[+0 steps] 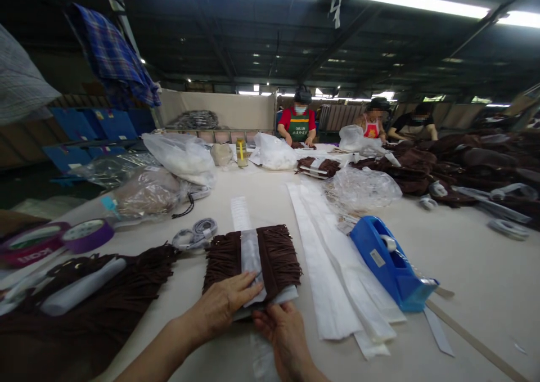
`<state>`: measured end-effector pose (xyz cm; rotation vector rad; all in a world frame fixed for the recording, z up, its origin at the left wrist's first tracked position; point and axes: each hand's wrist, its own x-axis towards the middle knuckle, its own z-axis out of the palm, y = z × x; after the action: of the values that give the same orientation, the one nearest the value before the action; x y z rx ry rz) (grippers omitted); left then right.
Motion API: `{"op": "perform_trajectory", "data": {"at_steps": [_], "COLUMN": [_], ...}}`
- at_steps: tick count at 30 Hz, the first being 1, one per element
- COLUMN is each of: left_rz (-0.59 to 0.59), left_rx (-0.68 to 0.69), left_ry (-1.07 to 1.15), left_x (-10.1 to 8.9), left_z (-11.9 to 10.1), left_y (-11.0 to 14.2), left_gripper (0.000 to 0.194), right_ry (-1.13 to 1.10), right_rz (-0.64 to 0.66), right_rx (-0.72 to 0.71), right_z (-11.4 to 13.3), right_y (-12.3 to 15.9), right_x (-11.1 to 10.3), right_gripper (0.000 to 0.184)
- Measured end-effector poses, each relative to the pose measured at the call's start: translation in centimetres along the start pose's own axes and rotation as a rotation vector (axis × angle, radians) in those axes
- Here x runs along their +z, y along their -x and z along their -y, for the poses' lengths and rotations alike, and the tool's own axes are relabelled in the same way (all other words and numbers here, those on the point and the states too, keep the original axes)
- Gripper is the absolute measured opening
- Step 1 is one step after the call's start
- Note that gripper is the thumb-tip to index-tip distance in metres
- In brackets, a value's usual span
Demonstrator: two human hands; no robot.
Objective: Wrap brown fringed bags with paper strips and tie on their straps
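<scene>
A folded dark brown fringed piece [276,255], perhaps a suede-like bag, lies in front of me on the table. A translucent white strip [250,250] runs over its middle, and a white tail shows beyond its far edge. My left hand [230,300] lies on the near end of the strip, fingers stretched out and pressing it against the fringed piece. At the near edge my right hand [284,337] has its fingers curled around the strip's near end, partly under the bundle. White sheeting [284,295] pokes out below the brown material. The right fingertips are partly hidden.
Long white strips [324,269] and a blue tape dispenser [386,264] lie to the right. At left are brown fringed pieces [139,281], purple tape [88,236] and coiled grey straps [196,233]. Plastic bags [181,157] and brown piles [476,162] stand farther back. Co-workers [297,124] work across the table.
</scene>
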<state>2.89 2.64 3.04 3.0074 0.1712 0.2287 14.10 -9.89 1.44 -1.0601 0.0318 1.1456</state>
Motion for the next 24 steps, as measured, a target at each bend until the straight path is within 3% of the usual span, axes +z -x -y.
{"op": "perform_trajectory", "data": {"at_steps": [8, 15, 18, 22, 24], "left_rz": [-0.118, -0.004, -0.032, -0.107, -0.15], "left_rx": [-0.005, -0.042, -0.067, -0.079, -0.082], "left_ry": [-0.094, -0.113, -0.128, -0.211, -0.239], "left_x": [2.2, -0.2, -0.3, 1.2, 2.0], "left_z": [-0.2, -1.9, -2.6, -2.7, -2.8], "left_y": [0.5, -0.2, -0.2, 0.1, 0.3], "left_gripper": [0.067, 0.069, 0.061, 0.054, 0.054], "right_ry": [0.057, 0.022, 0.036, 0.248, 0.471], "right_rz": [-0.015, -0.027, -0.024, 0.068, 0.128], "right_rx": [-0.056, -0.027, 0.003, 0.041, -0.078], "right_z": [-1.3, -0.5, -0.1, 0.5, 1.2], "right_y": [-1.1, -1.2, -1.1, -0.8, -0.5], "right_x": [-1.5, -0.7, -0.6, -3.0, -5.2], "right_gripper": [0.036, 0.037, 0.041, 0.04, 0.033]}}
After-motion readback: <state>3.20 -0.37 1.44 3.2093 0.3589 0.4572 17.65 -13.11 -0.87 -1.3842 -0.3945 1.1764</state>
